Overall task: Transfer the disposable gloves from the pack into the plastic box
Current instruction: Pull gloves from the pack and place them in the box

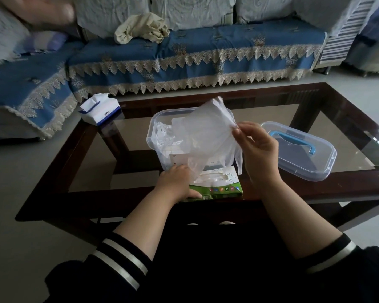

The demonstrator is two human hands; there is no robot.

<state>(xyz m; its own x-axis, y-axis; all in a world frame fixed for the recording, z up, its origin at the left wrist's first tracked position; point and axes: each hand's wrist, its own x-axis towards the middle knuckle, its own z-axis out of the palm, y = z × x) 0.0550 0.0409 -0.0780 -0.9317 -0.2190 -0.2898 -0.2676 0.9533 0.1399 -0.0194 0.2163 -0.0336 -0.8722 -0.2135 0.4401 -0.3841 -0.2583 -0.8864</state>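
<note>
Gloves (pixel 208 132): clear bunch at frame centre, pinched by right hand (pixel 258 147) over the open box (pixel 155 127). Left hand (pixel 177 182) grips the pack (pixel 217 184) on the table (pixel 315 189). Lid (pixel 297 149) sits right.

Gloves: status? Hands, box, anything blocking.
Right hand pinches a glove over the open box. Left hand holds the pack. Lid off, to the right. Nothing blocking.

A home living room. A blue lace-trimmed sofa (pixel 195 53) stands at the far side. Nearer is a glass-topped coffee table (pixel 348 114).
</note>
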